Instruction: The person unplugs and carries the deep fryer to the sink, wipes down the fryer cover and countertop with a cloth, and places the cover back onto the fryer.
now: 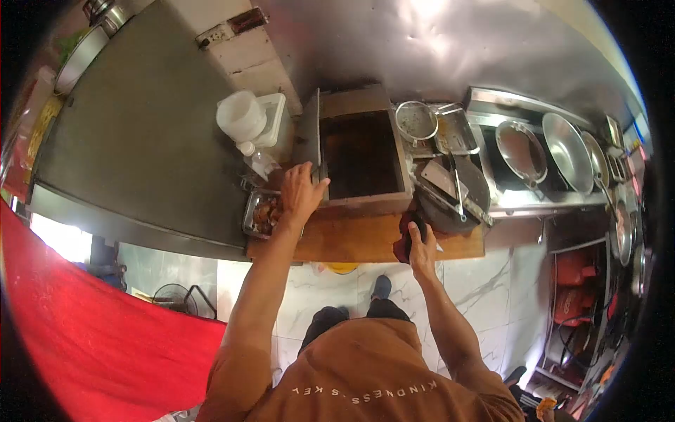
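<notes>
My left hand (304, 193) is at the near left corner of an open metal box (365, 202), fingers spread and fingertips right at its rim. A metal flap (307, 137) stands up along the box's left side. The inside of the box is dark brown. My right hand (422, 252) is closed around a dark red object (406, 243) above the front of a wooden counter (337, 235); I cannot tell its kind. Just beyond it, a cleaver (439, 179) and tongs (459, 186) lie on a round dark board (478, 184).
Left of the box are a metal tray of food (264, 214), a plastic bottle (259, 160) and white tubs (241, 116). A strainer (416, 122) rests behind the board. Metal pans (568, 155) stand on the stove at right. A red cloth (98, 323) hangs at lower left.
</notes>
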A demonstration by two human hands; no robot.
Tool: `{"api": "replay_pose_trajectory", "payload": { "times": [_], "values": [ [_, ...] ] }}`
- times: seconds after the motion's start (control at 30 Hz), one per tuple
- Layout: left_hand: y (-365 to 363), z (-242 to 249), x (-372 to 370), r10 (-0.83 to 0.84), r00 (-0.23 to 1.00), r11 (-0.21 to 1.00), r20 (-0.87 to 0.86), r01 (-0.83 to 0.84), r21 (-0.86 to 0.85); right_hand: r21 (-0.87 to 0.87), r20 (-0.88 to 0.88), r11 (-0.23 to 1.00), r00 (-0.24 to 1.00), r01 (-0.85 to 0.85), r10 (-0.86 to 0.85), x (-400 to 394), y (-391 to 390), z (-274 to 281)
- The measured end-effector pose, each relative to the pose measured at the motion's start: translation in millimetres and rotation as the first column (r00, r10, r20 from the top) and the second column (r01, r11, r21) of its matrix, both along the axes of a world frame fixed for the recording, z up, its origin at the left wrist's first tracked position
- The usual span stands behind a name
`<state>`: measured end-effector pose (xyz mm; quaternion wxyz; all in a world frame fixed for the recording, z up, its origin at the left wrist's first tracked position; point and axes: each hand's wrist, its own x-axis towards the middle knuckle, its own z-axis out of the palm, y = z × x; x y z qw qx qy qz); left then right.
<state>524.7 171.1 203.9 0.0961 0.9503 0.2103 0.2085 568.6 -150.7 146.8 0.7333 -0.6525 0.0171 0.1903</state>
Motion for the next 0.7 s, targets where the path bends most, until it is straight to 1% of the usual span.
{"api": "replay_pose_trajectory", "payload": {
  "times": [0.1,0.13,0.23,0.33,0.43,0.47,0.53,0.57,0.6,0.63,0.7],
  "values": [
    [-4,2,42,0.17,0.973,0.977,-0.159,-0.187,-0.101,-0.114,0.07,0.993,0.997,-0.003,0.011,17,11,6],
    [0,1,50,0.162,0.967,0.981,-0.194,-0.18,-0.077,-0.111,0.121,0.994,0.993,0.011,0.003,22,14,-4],
    [13,-5,65,0.153,0.963,0.986,-0.221,-0.165,-0.035,-0.017,0.012,0.998,0.998,0.061,-0.06,26,17,-11],
    [26,-1,69,0.13,0.941,0.984,-0.311,-0.161,-0.074,0.026,-0.048,0.997,0.997,0.069,-0.068,28,14,-14],
    [46,-9,64,0.119,0.983,0.982,-0.141,-0.137,-0.131,0.041,-0.054,0.994,0.994,0.099,-0.097,32,9,-29],
    [54,-9,60,0.121,0.986,0.982,-0.118,-0.136,-0.129,-0.021,-0.059,0.991,0.989,0.136,-0.137,32,8,-28],
    [70,-1,49,0.128,0.988,0.982,-0.08,-0.138,-0.131,-0.051,-0.038,0.98,0.98,0.194,-0.196,37,7,-42],
    [90,-20,44,0.14,0.988,0.979,0.066,-0.128,-0.159,-0.068,-0.028,0.973,0.975,0.219,-0.221,38,6,-50],
    [106,-17,36,0.141,0.989,0.979,0.042,-0.133,-0.152,-0.059,0.033,0.975,0.977,0.214,-0.212,40,8,-44],
    [116,-12,30,0.144,0.989,0.979,0.017,-0.14,-0.145,-0.026,0.018,0.979,0.979,0.202,-0.202,40,12,-27],
    [120,1,20,0.19,0.982,0.982,0.015,-0.19,0.008,0.039,-0.011,0.984,0.984,0.176,-0.176,38,20,1]
  ]
}}
